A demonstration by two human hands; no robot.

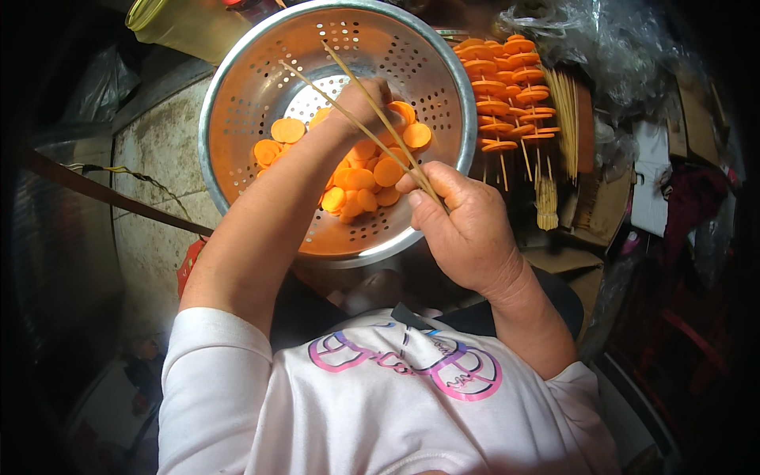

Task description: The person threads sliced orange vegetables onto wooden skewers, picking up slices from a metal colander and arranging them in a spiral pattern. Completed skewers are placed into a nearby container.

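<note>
A perforated metal colander (456,178) stands before me, with a heap of round orange vegetable slices (360,179) in it. My left hand (363,105) reaches down into the colander at the far side of the heap. Its fingers are mostly hidden, so what they grip cannot be made out. Between the thumb and fingers of my right hand (466,222), over the near right rim, are two thin bamboo skewers (310,85). They slant up and left across the colander, spread apart at their far ends, passing above my left hand. No slices show on them.
Right of the colander lie several skewers threaded with orange slices (491,107). Beside them are loose bamboo skewers (567,124) and a bundle of sticks (546,205). Clear plastic bags (599,53) and cardboard (605,208) crowd the right. A yellowish container (184,29) stands upper left.
</note>
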